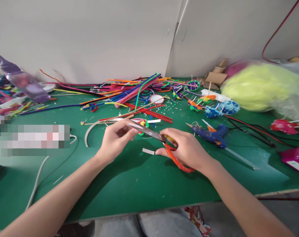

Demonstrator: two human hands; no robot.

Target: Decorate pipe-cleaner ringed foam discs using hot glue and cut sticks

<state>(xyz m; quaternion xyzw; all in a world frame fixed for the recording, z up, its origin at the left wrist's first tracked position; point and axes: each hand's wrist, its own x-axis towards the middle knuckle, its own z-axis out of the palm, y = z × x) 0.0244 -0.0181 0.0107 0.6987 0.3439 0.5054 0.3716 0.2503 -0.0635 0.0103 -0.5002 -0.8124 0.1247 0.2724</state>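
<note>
My right hand grips a pair of scissors by its orange handles, the blades pointing left. Fingers and thumb of my left hand are closed at the blade tips; whatever they pinch is hidden. A short white strip lies on the green table below the blades. Just behind the scissors are a longer white strip and a small green, yellow and red pipe-cleaner piece, partly covered by the blade. A curved pale strip rests left of my left hand.
A heap of coloured pipe cleaners lies at the back. To the right are a blue glue gun, blue speckled pieces, a yellow bundle in plastic and a magenta box. A purple bottle stands left, near a white cable.
</note>
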